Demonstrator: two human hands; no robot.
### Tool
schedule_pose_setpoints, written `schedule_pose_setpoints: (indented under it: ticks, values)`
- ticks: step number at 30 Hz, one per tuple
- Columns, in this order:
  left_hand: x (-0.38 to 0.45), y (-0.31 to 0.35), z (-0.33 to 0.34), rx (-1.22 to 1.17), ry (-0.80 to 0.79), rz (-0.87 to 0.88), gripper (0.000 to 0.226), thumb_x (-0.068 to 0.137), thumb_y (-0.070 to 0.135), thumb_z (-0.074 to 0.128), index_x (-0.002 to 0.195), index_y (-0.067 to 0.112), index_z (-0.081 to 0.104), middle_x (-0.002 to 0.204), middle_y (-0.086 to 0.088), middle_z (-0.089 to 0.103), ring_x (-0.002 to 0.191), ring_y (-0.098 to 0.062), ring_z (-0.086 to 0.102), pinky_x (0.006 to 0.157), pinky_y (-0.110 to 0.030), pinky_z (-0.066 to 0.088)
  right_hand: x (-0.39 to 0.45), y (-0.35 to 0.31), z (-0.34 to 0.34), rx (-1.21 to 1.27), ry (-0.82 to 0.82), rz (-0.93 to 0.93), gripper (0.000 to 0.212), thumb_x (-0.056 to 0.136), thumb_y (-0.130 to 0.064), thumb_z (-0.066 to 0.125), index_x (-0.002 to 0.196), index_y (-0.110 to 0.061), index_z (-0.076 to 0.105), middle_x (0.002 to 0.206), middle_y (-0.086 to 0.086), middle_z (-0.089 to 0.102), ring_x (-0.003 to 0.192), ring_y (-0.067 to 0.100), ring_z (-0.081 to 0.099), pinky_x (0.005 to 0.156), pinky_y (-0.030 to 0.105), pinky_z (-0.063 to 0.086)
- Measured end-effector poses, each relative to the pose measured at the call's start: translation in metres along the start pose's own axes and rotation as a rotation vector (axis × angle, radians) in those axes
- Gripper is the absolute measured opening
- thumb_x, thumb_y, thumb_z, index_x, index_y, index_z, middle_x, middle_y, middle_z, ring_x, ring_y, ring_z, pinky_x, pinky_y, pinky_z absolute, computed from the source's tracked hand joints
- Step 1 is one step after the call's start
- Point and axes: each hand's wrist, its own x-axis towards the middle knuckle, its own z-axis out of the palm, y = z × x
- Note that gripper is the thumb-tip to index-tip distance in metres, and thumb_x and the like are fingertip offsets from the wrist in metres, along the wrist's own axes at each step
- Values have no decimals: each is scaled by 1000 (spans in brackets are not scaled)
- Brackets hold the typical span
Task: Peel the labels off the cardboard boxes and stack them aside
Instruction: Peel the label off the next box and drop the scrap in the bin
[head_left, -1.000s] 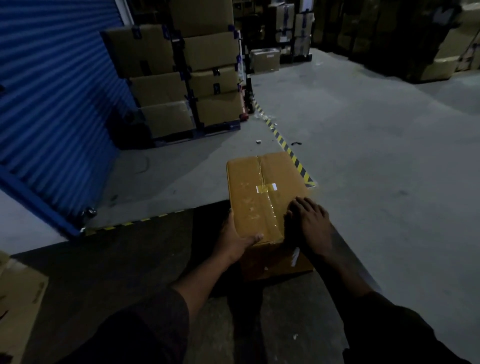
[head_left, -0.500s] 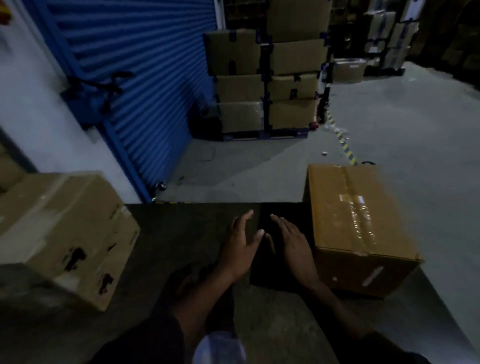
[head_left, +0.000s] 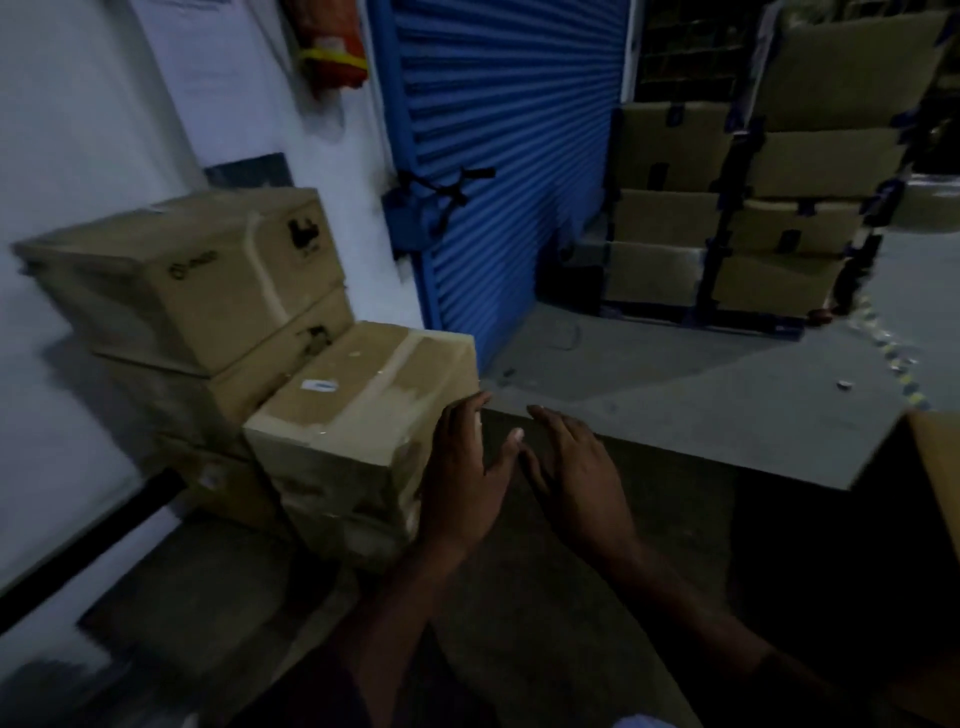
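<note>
Both hands are out over a dark platform (head_left: 545, 597), fingers straight and loosely spread, holding nothing. The left hand (head_left: 462, 483) lies just beside the right-hand edge of the nearest cardboard box (head_left: 363, 395); whether its fingertips touch that edge cannot be told. The right hand (head_left: 576, 473) is close to the left one, its thumb near the left thumb.

The nearest box sits on top of a short stack at the platform's left side and carries a small white label (head_left: 318, 385) on its taped top face. Behind it, against the white wall (head_left: 93, 130), stands a taller stack of boxes (head_left: 182, 280). The corner of another box (head_left: 935, 467) shows at the right edge of the view.

Beyond the platform's far edge lies open grey floor (head_left: 701, 395), reaching to a blue roller shutter (head_left: 509, 156) and strapped cartons on a pallet (head_left: 753, 208).
</note>
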Motion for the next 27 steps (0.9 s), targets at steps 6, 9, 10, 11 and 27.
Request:
schedule_pose_setpoints:
  ticks: [6,9,10,11,27]
  values:
    - [29,-74,-78,-55,67,-118,48,93,35,65,137,26,48,138,7,50,125,-12,50,98,-22,44,39,-82,67,76,-60,-48,50,97,-47,50,141,-23,44,141,-2,51,127,13,47,104,32,41]
    - [41,-102,-110,-20,108,-123,46,93,37,64,135,23,51,137,2,52,124,-13,50,100,-27,42,55,-108,95,72,-41,-61,48,96,-45,51,138,-23,46,139,-2,52,126,14,47,102,33,42]
    - [46,-115,-121,19,131,-110,45,93,37,63,134,21,52,135,-1,53,123,-14,50,100,-26,40,61,-117,106,60,-32,-49,48,96,-45,51,138,-22,47,138,-1,52,126,15,46,101,34,42]
    - [50,-128,-131,66,149,-114,45,92,36,64,133,19,52,134,-3,54,123,-17,50,99,-24,37,67,-124,115,49,-24,-22,48,95,-45,52,137,-22,47,139,-1,52,127,15,45,102,35,42]
    - [65,-219,-157,191,81,-526,81,87,47,66,152,16,29,153,-14,33,139,-36,35,112,-53,36,66,-132,164,120,-178,430,80,94,-42,55,153,-12,11,160,10,16,146,30,20,114,51,32]
